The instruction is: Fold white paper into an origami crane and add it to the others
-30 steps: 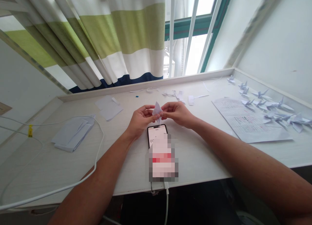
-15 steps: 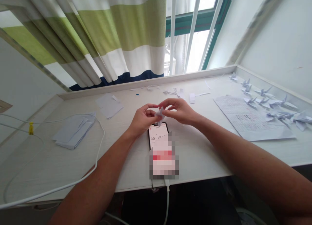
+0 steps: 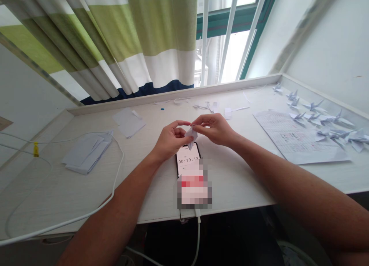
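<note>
While both hands are meeting just above the top of the phone (image 3: 188,159), much of the small folded paper piece (image 3: 190,135) is staying hidden behind the fingers, so its exact folds are hard to make out. The left hand (image 3: 170,141) is pinching the piece from its left side with thumb and forefinger, and the right hand (image 3: 215,129) is gripping it from the right with curled fingertips. The phone is lying flat on the white table (image 3: 236,181), its screen showing 00:19:18, while its lower half is blurred into blocks. A white cable (image 3: 117,170) is looping across the table and running out of view at the left edge. Paper cranes (image 3: 317,116) are sitting along the far right, the outermost cut off by the frame, beside a printed sheet (image 3: 296,141) too small to read. A stack of paper (image 3: 86,154) is lying to the left. Compared with 1 second ago, the piece is sitting lower between the hands, its upright point no longer showing, and the timer digits are now showing fully.
</note>
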Demonstrator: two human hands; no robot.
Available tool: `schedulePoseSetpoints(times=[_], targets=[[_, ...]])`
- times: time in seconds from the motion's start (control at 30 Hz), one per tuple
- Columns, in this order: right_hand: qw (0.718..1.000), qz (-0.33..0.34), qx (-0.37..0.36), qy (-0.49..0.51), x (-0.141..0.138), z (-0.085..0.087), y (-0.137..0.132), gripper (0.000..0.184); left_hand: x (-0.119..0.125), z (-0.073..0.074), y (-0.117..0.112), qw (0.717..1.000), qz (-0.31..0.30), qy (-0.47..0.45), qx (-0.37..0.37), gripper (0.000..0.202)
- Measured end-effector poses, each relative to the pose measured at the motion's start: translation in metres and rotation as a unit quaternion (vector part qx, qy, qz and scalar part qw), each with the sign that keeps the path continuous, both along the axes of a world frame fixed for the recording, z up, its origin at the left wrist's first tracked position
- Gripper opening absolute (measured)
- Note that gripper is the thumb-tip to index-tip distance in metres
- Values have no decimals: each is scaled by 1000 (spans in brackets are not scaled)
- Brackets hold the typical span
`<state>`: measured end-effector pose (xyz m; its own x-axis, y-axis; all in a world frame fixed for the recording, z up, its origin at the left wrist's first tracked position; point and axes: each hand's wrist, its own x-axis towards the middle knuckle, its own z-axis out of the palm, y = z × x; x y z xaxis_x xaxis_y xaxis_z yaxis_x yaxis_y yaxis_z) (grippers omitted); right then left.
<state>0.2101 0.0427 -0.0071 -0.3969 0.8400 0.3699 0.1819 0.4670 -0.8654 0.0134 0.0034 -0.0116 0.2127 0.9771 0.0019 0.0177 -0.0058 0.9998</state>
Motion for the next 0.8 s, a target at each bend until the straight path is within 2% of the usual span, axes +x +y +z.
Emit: schedulePoseSetpoints(times=[0.17, 0.3, 0.5, 0.8], targets=[[994, -43, -58, 82, -1, -1, 5, 17, 1, -5, 2, 1000, 5, -7, -15, 52], [989, -69, -59, 118, 2, 3, 6, 22, 0, -4, 3, 999, 26, -5, -23, 51], [999, 7, -45, -13, -4, 1, -4, 29, -1, -8, 5, 999, 46, -28, 10, 53], [995, 16, -76, 54, -8, -2, -7, 35, 1, -4, 2, 999, 21, -36, -5, 54]])
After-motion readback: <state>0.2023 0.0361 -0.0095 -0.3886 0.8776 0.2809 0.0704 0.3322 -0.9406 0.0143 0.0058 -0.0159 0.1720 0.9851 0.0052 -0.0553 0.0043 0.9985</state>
